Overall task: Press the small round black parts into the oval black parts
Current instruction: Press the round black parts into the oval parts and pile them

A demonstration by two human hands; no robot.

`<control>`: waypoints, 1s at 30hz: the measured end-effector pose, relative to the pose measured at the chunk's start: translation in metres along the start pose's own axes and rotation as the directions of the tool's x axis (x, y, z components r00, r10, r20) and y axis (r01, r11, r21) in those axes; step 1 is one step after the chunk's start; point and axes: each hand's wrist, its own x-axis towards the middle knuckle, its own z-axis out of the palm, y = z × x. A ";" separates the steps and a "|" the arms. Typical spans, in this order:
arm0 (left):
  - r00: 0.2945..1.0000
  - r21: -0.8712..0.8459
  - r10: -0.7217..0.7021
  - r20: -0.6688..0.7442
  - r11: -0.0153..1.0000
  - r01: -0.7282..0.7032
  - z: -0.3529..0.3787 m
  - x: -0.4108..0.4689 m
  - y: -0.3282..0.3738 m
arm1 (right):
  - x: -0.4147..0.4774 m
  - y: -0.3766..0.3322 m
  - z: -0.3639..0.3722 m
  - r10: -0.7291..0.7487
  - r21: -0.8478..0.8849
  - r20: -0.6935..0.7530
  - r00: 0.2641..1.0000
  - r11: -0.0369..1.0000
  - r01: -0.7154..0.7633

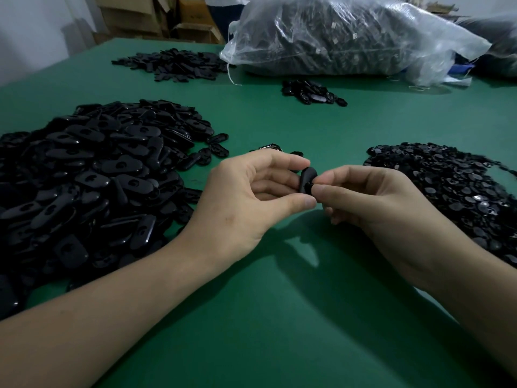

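Note:
Above the middle of the green table (279,317), my left hand (251,197) pinches one oval black part (307,177) between thumb and fingers. My right hand (372,200) pinches a small round black part (311,187) with thumb and forefinger and holds it against the oval part's face. Most of the round part is hidden by my fingertips. A big heap of oval black parts (92,186) lies to the left. A heap of small round black parts (453,189) lies to the right.
A small pile of black parts (313,92) lies further back, and a flat pile of black pieces (173,64) at the far left. A large clear plastic bag (349,35) full of dark parts stands at the back. Cardboard boxes (156,15) stand behind the table.

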 end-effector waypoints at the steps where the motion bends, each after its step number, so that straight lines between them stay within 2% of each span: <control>1: 1.000 0.007 0.001 0.001 1.000 -0.001 0.000 0.000 0.000 | 0.000 0.000 0.000 -0.006 -0.013 0.003 1.000 1.000 0.007; 4: 1.000 0.038 0.001 -0.004 0.999 -0.001 -0.001 0.000 0.000 | -0.002 -0.002 0.000 -0.067 -0.114 -0.008 0.998 0.991 0.066; 6: 1.000 0.036 -0.004 0.002 0.999 0.004 -0.001 0.000 0.001 | -0.004 -0.003 -0.001 -0.164 -0.232 -0.023 0.986 0.961 0.154; 9: 1.000 0.001 -0.018 0.008 1.000 0.018 -0.002 0.000 0.001 | -0.005 -0.001 0.000 -0.378 -0.515 -0.022 0.925 0.798 0.314; 11: 1.000 -0.012 -0.025 -0.002 1.000 0.025 -0.002 0.000 0.000 | -0.007 -0.001 0.001 -0.481 -0.624 0.001 0.877 0.685 0.376; 16: 1.000 0.007 -0.013 -0.023 1.000 0.013 -0.002 0.001 -0.003 | -0.006 -0.001 0.001 -0.572 -0.755 0.088 0.815 0.496 0.429; 18: 0.999 0.029 0.003 -0.040 1.000 -0.002 -0.002 0.001 -0.003 | -0.007 -0.002 0.002 -0.581 -0.779 0.101 0.808 0.459 0.428; 19: 0.998 0.046 0.019 -0.052 0.999 -0.016 -0.002 0.000 -0.003 | -0.008 -0.002 0.002 -0.565 -0.751 0.075 0.822 0.510 0.420; 20: 0.997 0.068 0.039 -0.063 0.997 -0.035 -0.001 0.000 -0.002 | -0.008 -0.002 0.002 -0.509 -0.662 0.016 0.860 0.640 0.391; 22: 0.993 0.128 0.086 -0.083 0.989 -0.075 0.000 -0.002 -0.001 | -0.006 -0.003 0.004 -0.286 -0.325 -0.078 0.955 0.913 0.247; 23: 0.990 0.160 0.109 -0.089 0.983 -0.094 0.001 -0.003 0.000 | -0.006 -0.003 0.006 -0.176 -0.180 -0.084 0.981 0.971 0.159; 26: 0.984 0.232 0.159 -0.084 0.963 -0.136 0.004 -0.006 0.003 | -0.005 0.000 0.011 0.006 0.013 -0.028 1.000 1.000 -0.005; 30: 0.973 0.289 0.217 -0.079 0.939 -0.186 0.004 -0.007 0.003 | -0.005 0.001 0.015 0.073 0.166 0.053 0.996 0.983 -0.081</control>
